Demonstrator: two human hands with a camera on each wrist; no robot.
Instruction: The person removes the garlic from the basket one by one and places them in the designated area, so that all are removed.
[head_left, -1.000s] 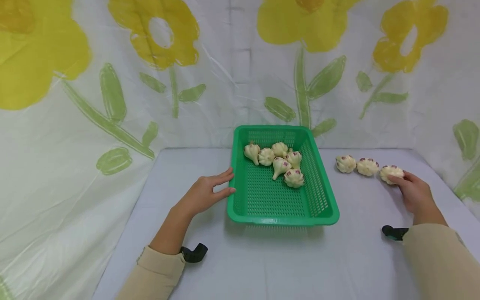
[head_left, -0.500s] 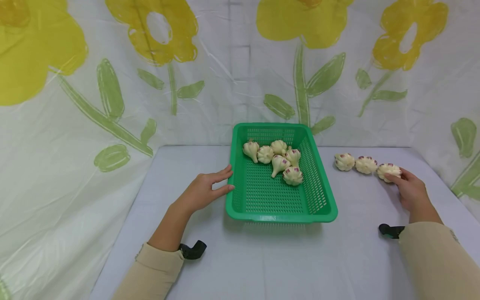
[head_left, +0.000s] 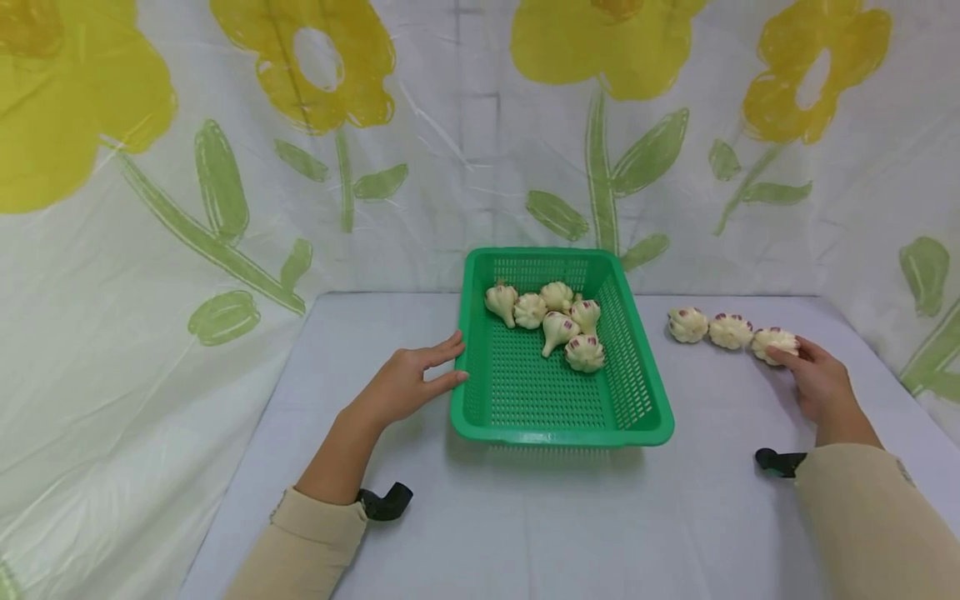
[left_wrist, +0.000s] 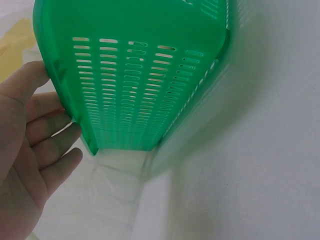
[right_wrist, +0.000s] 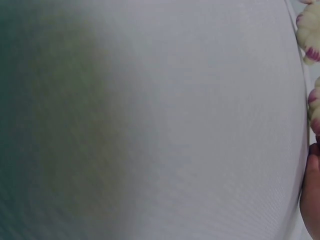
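Note:
In the head view, a green perforated plastic basket point(head_left: 562, 437) sits mid-table, with several white, purple-marked garlic bulbs point(head_left: 501, 303) grouped toward its back. My left hand point(head_left: 408, 380) is at its left side, fingers extended and touching the rim; the left wrist view shows these fingers point(left_wrist: 55, 145) against the basket's outer edge. To the right of the basket lies a row of three garlic bulbs. My right hand point(head_left: 822, 382) pinches the rightmost bulb point(head_left: 772, 343) between thumb and fingers, at table height. In the right wrist view, only part of the right hand point(right_wrist: 312, 195) shows at the edge.
The row's other garlic bulbs, the left one point(head_left: 687, 325) and the middle one point(head_left: 731, 331), lie between the basket and my right hand. A white-covered table point(head_left: 600, 533) carries everything. Behind it hangs a flower-patterned curtain point(head_left: 450, 192).
The garlic bulb in my right hand has shifted slightly left, closer to the middle bulb. My left hand stays at the basket rim, and the head view has moved a little.

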